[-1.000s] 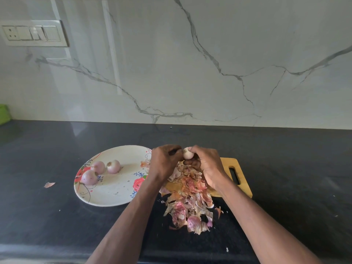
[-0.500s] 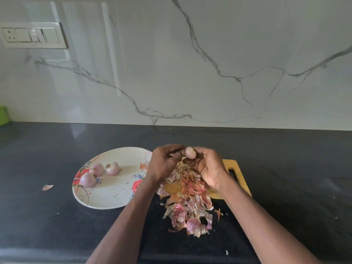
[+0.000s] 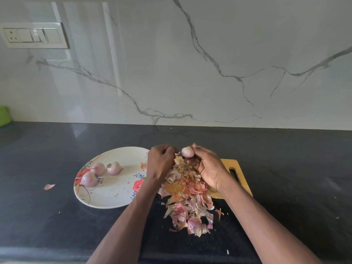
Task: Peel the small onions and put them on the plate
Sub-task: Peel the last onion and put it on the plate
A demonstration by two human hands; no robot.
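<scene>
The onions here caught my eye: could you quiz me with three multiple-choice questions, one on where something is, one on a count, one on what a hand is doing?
1. Where does the heap of onion skins lie?
A. on the plate
B. over the wooden board and the dark counter in front of it
C. against the wall

2. How many onions sit on the plate?
A. one
B. three
C. five

3. What is the right hand doing?
A. lying flat on the counter
B. holding a small onion
C. lifting the plate

Answers:
1 B: the onion skins spread from the wooden board onto the counter.
2 B: three onions rest on the left part of the plate.
3 B: the right hand has its fingers round a small onion, with the left hand close beside it.
</scene>
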